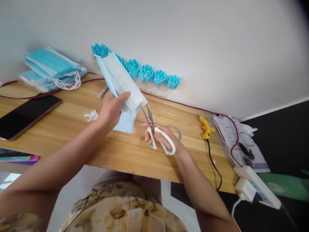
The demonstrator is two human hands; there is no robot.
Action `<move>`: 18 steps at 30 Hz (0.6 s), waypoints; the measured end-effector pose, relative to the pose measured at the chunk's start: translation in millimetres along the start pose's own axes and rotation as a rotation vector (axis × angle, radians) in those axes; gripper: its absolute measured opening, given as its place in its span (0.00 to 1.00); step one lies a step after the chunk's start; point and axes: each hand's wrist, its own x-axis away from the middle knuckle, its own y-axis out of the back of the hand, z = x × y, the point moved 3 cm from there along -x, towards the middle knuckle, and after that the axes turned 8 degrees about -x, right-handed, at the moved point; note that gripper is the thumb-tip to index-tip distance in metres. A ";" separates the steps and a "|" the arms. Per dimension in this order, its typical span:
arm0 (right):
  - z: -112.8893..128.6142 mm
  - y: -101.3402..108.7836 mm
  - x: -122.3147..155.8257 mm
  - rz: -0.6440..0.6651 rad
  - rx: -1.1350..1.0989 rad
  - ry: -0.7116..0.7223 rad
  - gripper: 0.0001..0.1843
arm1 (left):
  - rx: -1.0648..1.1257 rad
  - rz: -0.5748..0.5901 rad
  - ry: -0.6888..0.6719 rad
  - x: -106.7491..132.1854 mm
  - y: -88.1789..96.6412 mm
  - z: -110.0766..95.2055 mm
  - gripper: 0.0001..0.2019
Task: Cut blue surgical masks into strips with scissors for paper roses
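A pale blue and white face mask, its layers partly spread, is gripped by my left hand, thumb on top. My right hand has its fingers through the white handles of a pair of scissors. The parted blades meet the mask's lower right corner. Below the mask, a light blue piece of mask fabric lies on the wooden table. White scraps sit left of my left wrist. A grey ring, perhaps a roll of tape, is partly hidden behind my right hand.
Along the wall stand several blue fabric flowers. Face masks are stacked at the left, behind a phone. On the right are a yellow glue gun and a white power strip. A red-black cord runs along the back.
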 end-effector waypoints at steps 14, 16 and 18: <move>1.7 2.6 -4.0 -0.134 0.047 -0.043 0.41 | -0.114 0.194 0.096 10.1 -7.5 3.5 0.20; 1.6 2.3 -4.5 -0.134 0.048 -0.048 0.41 | -0.148 0.235 0.104 11.9 -8.3 6.5 0.20; 1.8 1.9 -4.9 -0.138 0.043 -0.049 0.42 | -0.178 0.272 0.105 13.4 -8.8 8.9 0.20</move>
